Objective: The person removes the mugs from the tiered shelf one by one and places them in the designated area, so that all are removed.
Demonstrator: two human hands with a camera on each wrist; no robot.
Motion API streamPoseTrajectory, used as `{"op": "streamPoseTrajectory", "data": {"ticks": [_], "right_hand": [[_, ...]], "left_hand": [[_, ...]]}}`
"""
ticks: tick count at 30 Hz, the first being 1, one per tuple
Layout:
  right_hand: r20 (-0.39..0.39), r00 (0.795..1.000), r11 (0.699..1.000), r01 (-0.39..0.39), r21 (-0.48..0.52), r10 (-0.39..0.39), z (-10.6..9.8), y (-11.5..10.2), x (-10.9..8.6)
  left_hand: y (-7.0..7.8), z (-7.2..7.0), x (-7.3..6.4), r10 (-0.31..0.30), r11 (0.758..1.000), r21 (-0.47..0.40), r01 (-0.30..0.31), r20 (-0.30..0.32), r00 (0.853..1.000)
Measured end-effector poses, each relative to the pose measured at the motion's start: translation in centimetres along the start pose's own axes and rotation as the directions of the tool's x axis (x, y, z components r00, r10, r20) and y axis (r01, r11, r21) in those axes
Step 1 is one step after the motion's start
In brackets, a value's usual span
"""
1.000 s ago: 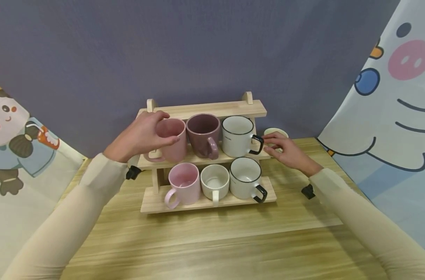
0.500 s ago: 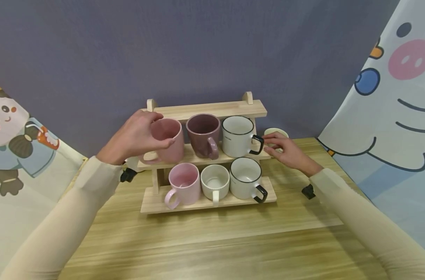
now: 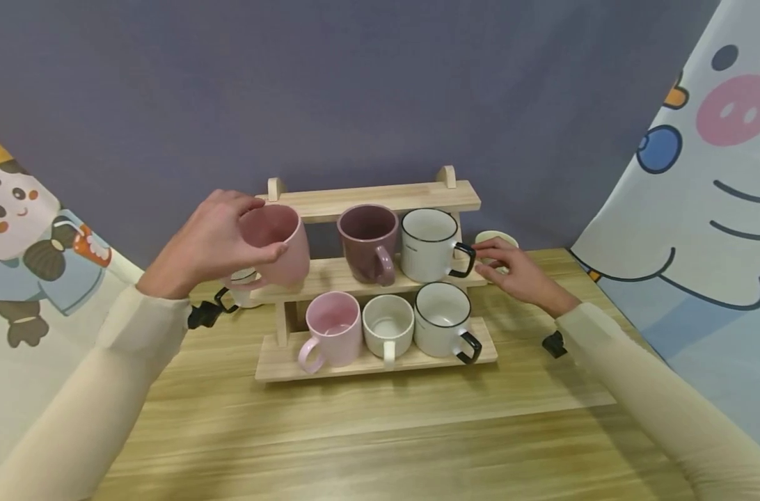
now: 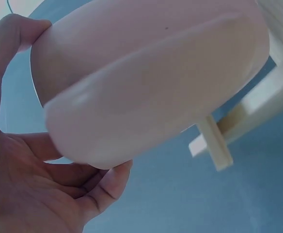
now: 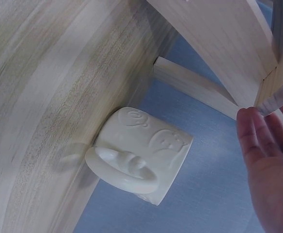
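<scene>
Pink and slightly tilted, the tall mug (image 3: 286, 257) has just shifted left along the wooden rack's (image 3: 380, 199) middle shelf, widening the gap beside the purple mug (image 3: 362, 252); it is now over the shelf's left end, though whether its base clears the board is hard to tell. The left hand (image 3: 207, 240) grips it near the rim between fingers and thumb. This mug alone, it seems, is being drawn from the upper row. The right hand (image 3: 511, 275) has hardly moved: its fingers, fairly straight and holding no mug, touch a board's end near a black handle (image 3: 465, 259), perhaps steadying the rack.
</scene>
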State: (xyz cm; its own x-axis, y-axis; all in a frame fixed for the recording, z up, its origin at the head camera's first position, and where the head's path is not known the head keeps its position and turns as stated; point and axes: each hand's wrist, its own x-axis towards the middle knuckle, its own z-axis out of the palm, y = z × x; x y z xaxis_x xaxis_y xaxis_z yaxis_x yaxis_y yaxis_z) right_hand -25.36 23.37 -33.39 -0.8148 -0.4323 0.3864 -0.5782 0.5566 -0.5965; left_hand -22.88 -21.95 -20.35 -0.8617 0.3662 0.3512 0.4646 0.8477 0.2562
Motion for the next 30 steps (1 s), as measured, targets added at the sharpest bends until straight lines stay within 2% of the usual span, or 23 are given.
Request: {"op": "streamPoseTrajectory", "data": {"ticks": [6,11,16,24,30], "right_hand": [[-0.004,1.000,1.000,0.005,-0.012,-0.005,-0.1,-0.4,0.0],[-0.016,0.999,1.000,0.030,-0.006,-0.030,-0.1,-0.1,0.0],[-0.015,1.000,1.000,0.026,-0.006,-0.026,0.0,0.0,0.0],[-0.014,1.000,1.000,0.010,0.023,-0.009,0.6,3.2,0.2],[-0.025,0.999,1.000,0.022,0.001,-0.022,0.2,0.3,0.1]], "left_hand": [[-1.2,-1.3,-1.7,-0.025,0.999,0.042,0.026,-0.011,1.000],[-2.6,-1.7,-3.2,-0.036,0.997,0.063,0.038,-0.031,0.999],[-3.8,-1.9,-4.7,-0.071,0.992,0.099,0.073,-0.023,0.997],[-6.2,-1.5,-7.1,-0.125,0.984,0.128,0.124,-0.005,0.992],[-8.6,0.0,-8.6,-0.148,0.981,0.131,0.145,0.011,0.989]]}}
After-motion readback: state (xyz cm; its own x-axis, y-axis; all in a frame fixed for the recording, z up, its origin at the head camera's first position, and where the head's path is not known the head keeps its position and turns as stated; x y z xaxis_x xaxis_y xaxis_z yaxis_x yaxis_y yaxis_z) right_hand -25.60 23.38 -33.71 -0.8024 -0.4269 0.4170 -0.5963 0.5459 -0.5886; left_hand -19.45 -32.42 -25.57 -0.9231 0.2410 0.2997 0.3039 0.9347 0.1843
